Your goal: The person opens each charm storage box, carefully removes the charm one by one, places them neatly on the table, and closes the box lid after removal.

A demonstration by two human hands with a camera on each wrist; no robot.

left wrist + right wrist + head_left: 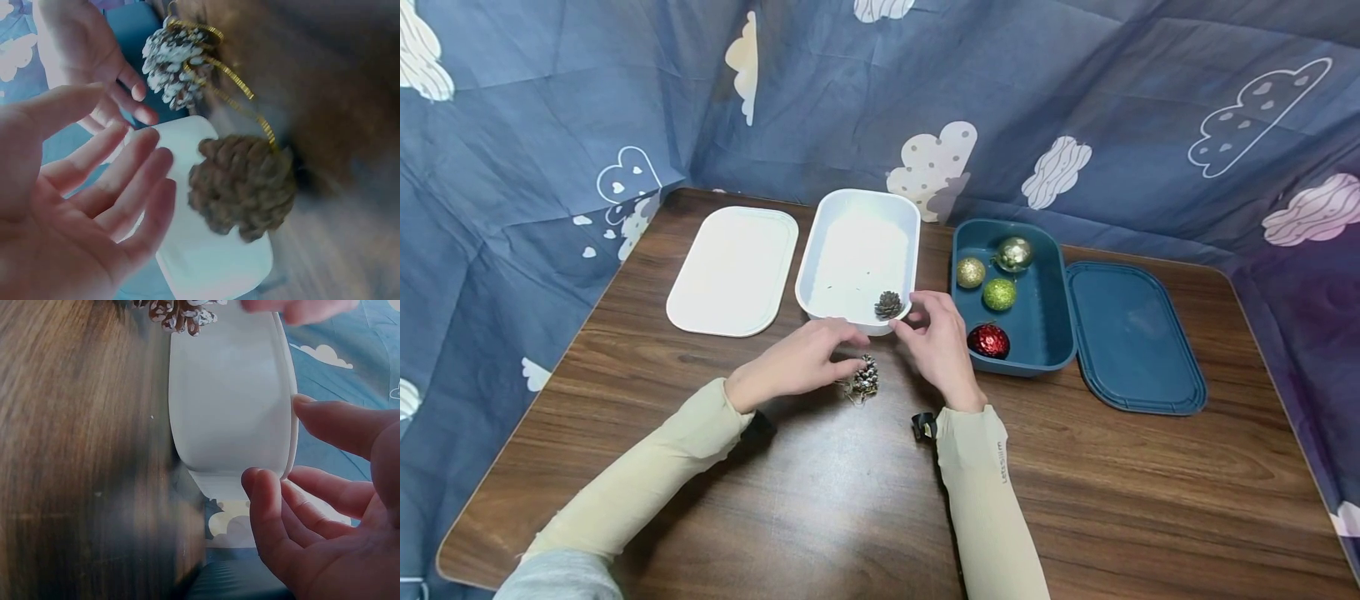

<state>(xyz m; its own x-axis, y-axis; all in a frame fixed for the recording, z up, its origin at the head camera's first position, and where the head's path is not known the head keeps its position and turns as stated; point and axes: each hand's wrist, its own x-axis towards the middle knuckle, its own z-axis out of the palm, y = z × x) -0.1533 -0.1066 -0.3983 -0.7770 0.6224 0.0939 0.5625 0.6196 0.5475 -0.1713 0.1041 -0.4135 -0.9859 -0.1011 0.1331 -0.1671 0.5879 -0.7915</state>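
- Blue cloud-print curtain behind, brown worktop in front.
- Left hand: fingers loosely spread, holding nothing, over the brown cone on the worktop; frosted cone just right of it.
- Right hand: holds the near right corner of the white box between thumb and fingers.
- Dark cone inside that box, same corner.
- Farther right: blue box, then blue lid. Far left: white lid.
- Handling, my read: cones light, stiff, rough so little slip; scales may chip. Pinch round the widest part, not by the gold cord, which could snag.
- Count: 3 cones (1 boxed, 2 out), 2 boxes, 2 lids, 4 balls in blue: gold glitter ball, shiny gold ball, green ball, red ball.
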